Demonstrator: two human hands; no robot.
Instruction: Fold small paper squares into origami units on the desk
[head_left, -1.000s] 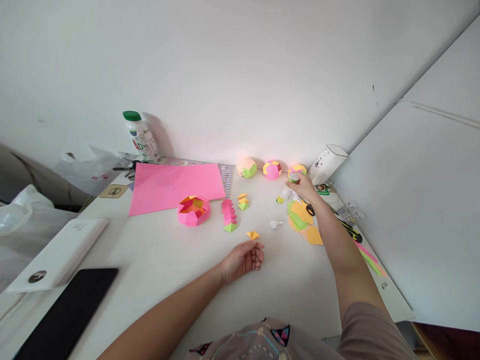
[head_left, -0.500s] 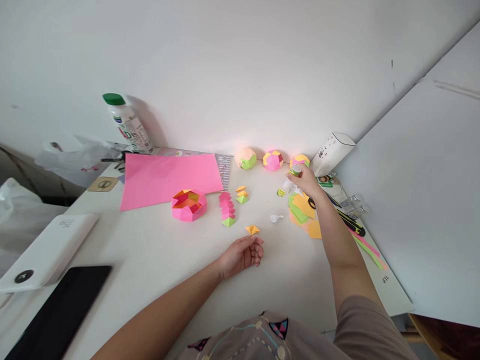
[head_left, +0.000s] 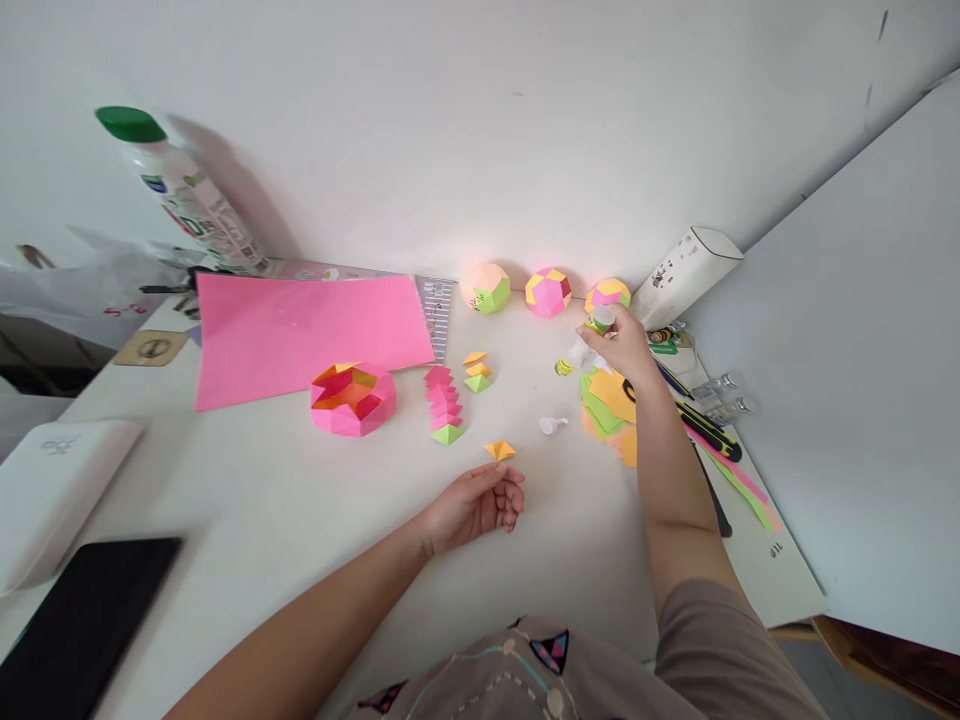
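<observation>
My right hand (head_left: 622, 350) reaches to the far right of the white table (head_left: 262, 500) and is closed round a small glue bottle (head_left: 600, 320), lifted above a stack of orange and green paper squares (head_left: 607, 405). Its yellow cap (head_left: 562, 367) lies on the table just left of the hand. My left hand (head_left: 480, 505) rests on the table with its fingers loosely curled and nothing in it. An orange folded paper unit (head_left: 500, 450) lies just beyond its fingertips. A row of pink folded units ending in a green one (head_left: 442, 403) sits further left.
A pink paper bowl (head_left: 351, 398) and a pink sheet (head_left: 300, 335) lie left of centre. Three paper balls (head_left: 547, 291) line the wall beside a white carton (head_left: 682, 275). A green-capped bottle (head_left: 180, 195) stands far left. A utility knife (head_left: 709, 428) and paper strips lie right. A black tablet (head_left: 75, 625) is near left.
My right hand has lifted the glue bottle slightly and drawn it back from the paper balls. The view has tilted down and moved closer. My left hand has stayed put.
</observation>
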